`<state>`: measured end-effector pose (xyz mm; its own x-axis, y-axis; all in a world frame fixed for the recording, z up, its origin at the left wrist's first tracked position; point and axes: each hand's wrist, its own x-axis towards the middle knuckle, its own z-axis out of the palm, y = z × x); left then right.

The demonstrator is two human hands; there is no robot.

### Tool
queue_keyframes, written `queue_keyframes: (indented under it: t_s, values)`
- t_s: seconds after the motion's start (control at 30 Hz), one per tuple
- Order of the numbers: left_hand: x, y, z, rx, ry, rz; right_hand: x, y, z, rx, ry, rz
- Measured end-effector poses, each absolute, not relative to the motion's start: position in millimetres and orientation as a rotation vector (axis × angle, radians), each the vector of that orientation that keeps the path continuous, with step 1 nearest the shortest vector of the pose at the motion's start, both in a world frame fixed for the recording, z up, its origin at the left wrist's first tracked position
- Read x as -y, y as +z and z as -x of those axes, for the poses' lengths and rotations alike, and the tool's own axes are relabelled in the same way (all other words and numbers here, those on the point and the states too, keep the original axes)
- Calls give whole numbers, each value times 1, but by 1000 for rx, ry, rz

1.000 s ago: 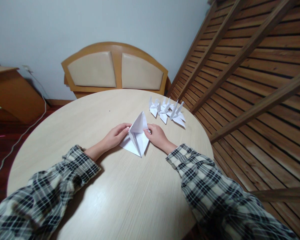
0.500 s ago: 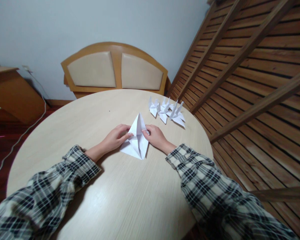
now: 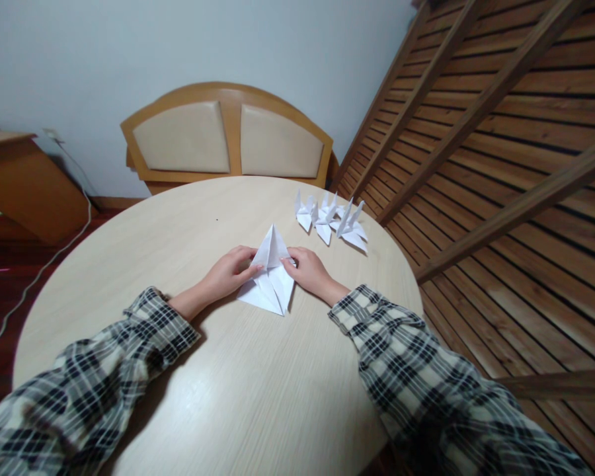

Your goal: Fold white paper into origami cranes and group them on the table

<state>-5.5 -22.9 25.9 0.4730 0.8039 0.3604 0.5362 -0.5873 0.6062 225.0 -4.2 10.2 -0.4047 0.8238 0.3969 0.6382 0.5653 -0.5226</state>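
Observation:
Between my hands is a folded sheet of white paper (image 3: 272, 284), creased down its middle, with a pointed flap standing up at its far end. My left hand (image 3: 232, 270) grips its left side, thumb lying on top of the paper and fingers behind the flap. On the right side my right hand (image 3: 308, 270) pinches the edge in the same way, thumb over the front. The fingers behind the paper are partly hidden. The near corner of the sheet rests on or just above the table.
Several white paper cranes (image 3: 326, 218) stand in a group at the far right of the round wooden table (image 3: 218, 396). Behind it is a padded headboard (image 3: 233, 132). A slatted wooden panel (image 3: 500, 165) rises close on the right, and a cable (image 3: 44, 268) runs along the left.
The upright flap of the paper has shifted slightly left and looks wider and flatter. Both thumbs have moved a little; the hands stay in place.

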Motion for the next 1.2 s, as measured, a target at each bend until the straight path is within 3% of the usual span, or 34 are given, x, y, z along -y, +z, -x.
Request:
queue_keyframes:
  t_s: [0.63, 1.2]
  values:
    - [18, 20, 7, -1266, 1061, -2195, 16, 18, -218, 2433, 69, 1093]
    - [21, 28, 0, -1305, 1277, -2283, 20, 23, -212, 2477, 47, 1106]
